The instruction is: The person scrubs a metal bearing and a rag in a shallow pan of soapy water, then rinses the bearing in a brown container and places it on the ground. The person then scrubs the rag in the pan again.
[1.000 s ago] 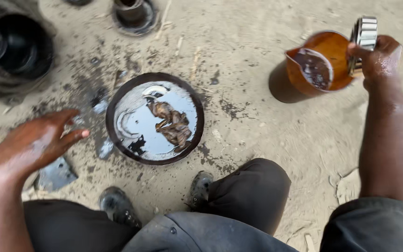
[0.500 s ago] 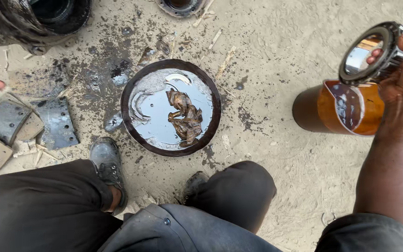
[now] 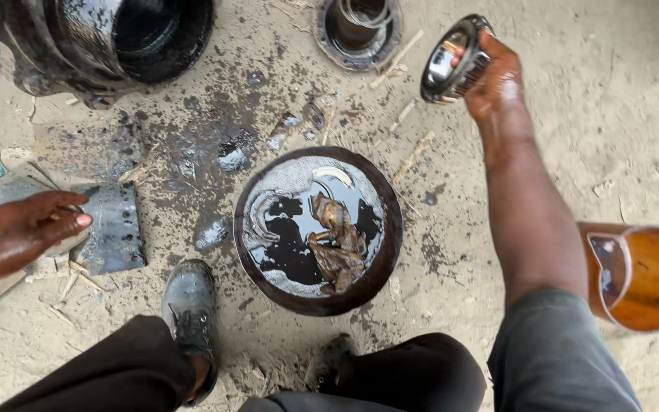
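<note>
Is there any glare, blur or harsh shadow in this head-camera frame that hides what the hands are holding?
Head view: soft, even daylight with no hard shadows. Bright sky reflections glare off the liquid in the round pan and off the metal ring in the right hand. The left hand and ring stay fairly sharp. The frame edges bulge slightly.

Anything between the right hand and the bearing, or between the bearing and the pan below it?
Nothing between them: the right hand already grips the bearing, held up off the ground. Between it and the pan lies only sandy ground with wood splinters; nothing upright blocks it.
</note>
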